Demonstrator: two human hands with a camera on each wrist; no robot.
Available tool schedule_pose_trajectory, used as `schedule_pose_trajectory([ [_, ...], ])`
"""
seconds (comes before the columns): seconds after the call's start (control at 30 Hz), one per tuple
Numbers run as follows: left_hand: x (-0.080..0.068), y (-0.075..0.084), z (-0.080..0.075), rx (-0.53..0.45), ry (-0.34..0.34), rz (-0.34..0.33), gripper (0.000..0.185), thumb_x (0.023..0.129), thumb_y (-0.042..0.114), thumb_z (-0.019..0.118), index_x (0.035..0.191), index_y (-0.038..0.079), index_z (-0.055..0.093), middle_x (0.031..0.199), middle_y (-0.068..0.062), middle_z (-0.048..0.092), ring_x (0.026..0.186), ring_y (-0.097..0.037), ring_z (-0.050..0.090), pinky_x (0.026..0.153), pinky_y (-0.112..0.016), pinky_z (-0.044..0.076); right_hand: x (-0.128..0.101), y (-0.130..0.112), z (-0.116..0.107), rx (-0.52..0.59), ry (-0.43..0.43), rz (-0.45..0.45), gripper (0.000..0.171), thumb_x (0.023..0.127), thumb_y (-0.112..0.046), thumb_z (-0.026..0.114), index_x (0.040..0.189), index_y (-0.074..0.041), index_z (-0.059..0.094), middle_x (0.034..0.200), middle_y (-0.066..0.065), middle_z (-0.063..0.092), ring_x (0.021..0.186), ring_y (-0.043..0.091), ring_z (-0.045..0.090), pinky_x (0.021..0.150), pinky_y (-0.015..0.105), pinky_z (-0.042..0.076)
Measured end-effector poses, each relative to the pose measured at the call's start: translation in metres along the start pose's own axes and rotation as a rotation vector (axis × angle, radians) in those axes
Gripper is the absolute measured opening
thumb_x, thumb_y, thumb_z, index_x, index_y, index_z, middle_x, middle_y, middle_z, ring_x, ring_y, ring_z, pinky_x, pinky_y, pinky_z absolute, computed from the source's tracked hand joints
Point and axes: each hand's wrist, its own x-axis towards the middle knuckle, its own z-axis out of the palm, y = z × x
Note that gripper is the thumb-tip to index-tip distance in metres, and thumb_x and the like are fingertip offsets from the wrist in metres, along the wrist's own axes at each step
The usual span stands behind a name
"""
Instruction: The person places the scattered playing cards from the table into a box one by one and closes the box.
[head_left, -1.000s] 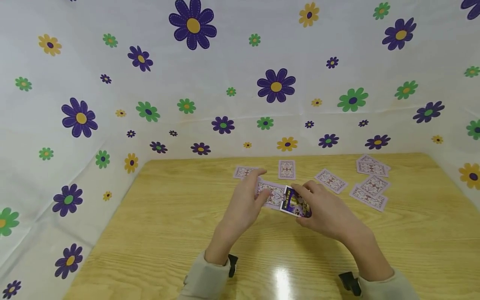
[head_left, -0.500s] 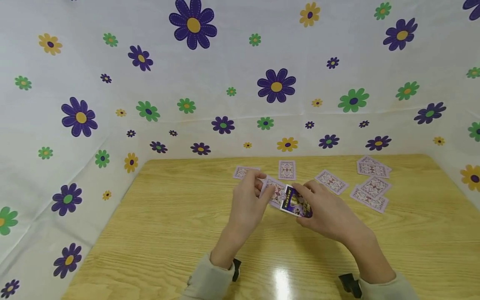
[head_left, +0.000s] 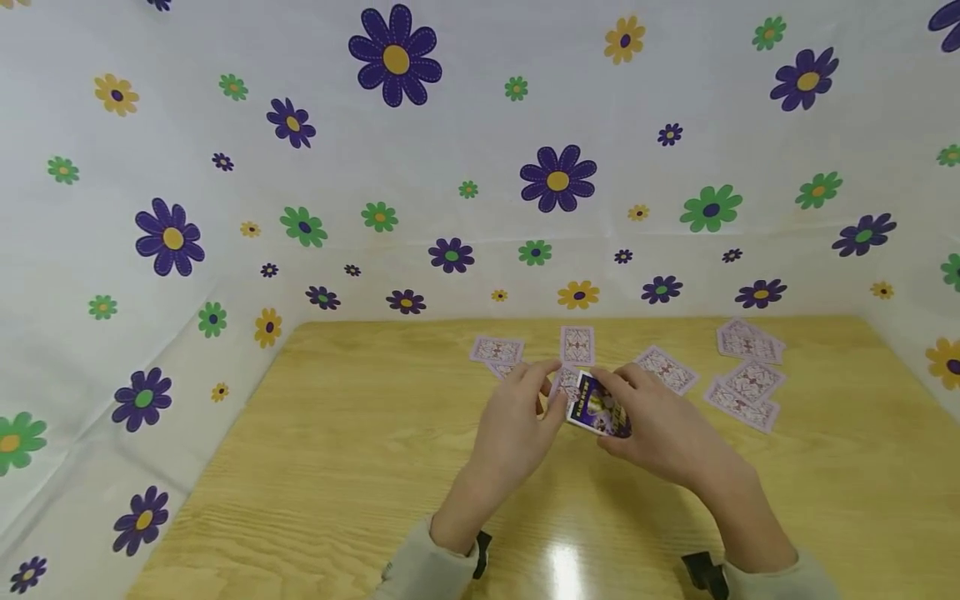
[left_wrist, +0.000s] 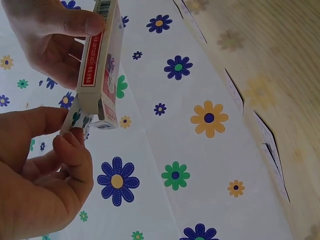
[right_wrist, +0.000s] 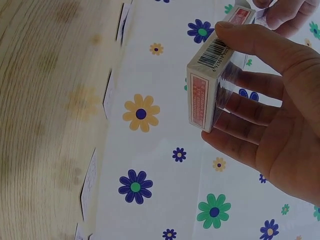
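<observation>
**A:** What is the setting?

**B:** A pale wooden table (head_left: 360, 467) seen from above, walled on three sides by a white cloth printed with purple, green and yellow flowers (head_left: 557, 177). Loose playing cards (head_left: 742, 375) lie face down along the far edge, from about 11 o'clock round to 2 o'clock of the hands.

**A:** Where are the hands?

**B:** Both are above the middle of the table, close together. The right hand (head_left: 660, 429) grips a purple card box (head_left: 598, 408), thumb on one narrow side and fingers curled round the other; the right wrist view shows its barcode end and a red side panel. The left hand (head_left: 517, 421), at 9 o'clock of the box, pinches a small stack of cards (head_left: 567, 382) between thumb and fingers at the box's open end.

**A:** What has changed in the last second?

**B:** A second ago much more of the stack's patterned back showed, stretching toward 10 o'clock of the box. Now only a short strip shows, and the left hand has closed in on the box. The left wrist view shows the stack's corner meeting the box's mouth.

**A:** What does that suggest?

**B:** I judge these cards are going into the box and are mostly in. Those on the table have not been gathered.
</observation>
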Motion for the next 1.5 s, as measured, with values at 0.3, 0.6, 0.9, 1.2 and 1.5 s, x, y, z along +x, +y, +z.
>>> schedule_pose_trajectory([
  [0.3,-0.0046,-0.0002,0.0085,0.074,-0.095,0.041,0.035,0.096,0.011,0.065,0.13,0.002,0.064,0.095,-0.006,0.061,0.081,-0.013,0.06,0.066,-0.017,0.049,-0.0045,0.0022,0.0043,0.0,0.021,-0.009,0.076,0.074,-0.023,0.087,0.139,-0.001,0.054,0.116,0.013,0.059,0.092,0.02,0.057,0.073,0.034,0.054],
  [0.6,-0.0052,0.0005,0.0098,0.125,-0.116,0.086,0.034,0.096,0.011,0.066,0.129,0.003,0.064,0.097,-0.005,0.064,0.085,-0.014,0.062,0.067,-0.017,0.05,-0.0025,0.0027,0.0019,0.005,0.026,-0.017,0.075,0.075,-0.022,0.087,0.139,-0.001,0.054,0.116,0.014,0.059,0.091,0.02,0.058,0.075,0.034,0.055],
  [0.9,-0.0062,0.0022,0.0104,0.175,-0.11,0.116,0.034,0.094,0.012,0.068,0.127,0.002,0.065,0.096,-0.005,0.064,0.079,-0.011,0.055,0.06,-0.013,0.044,-0.0024,0.0037,0.0005,0.01,0.032,-0.014,0.074,0.074,-0.02,0.086,0.138,0.0,0.054,0.115,0.015,0.06,0.094,0.023,0.059,0.077,0.037,0.055],
  [1.2,-0.0065,0.0037,0.0108,0.182,-0.078,0.14,0.032,0.093,0.012,0.069,0.123,0.003,0.066,0.094,-0.004,0.067,0.076,-0.011,0.055,0.058,-0.013,0.043,-0.002,0.0044,-0.0018,0.007,0.036,-0.009,0.071,0.074,-0.019,0.086,0.136,-0.001,0.056,0.114,0.014,0.06,0.092,0.022,0.059,0.075,0.037,0.055],
  [1.5,-0.0057,0.004,0.0067,0.091,-0.041,0.125,0.025,0.098,0.01,0.062,0.121,0.003,0.066,0.102,-0.009,0.067,0.075,-0.014,0.061,0.06,-0.014,0.048,-0.0021,0.0056,-0.0021,0.012,0.029,-0.003,0.073,0.074,-0.02,0.087,0.137,-0.001,0.056,0.114,0.014,0.06,0.09,0.02,0.058,0.074,0.036,0.055],
])
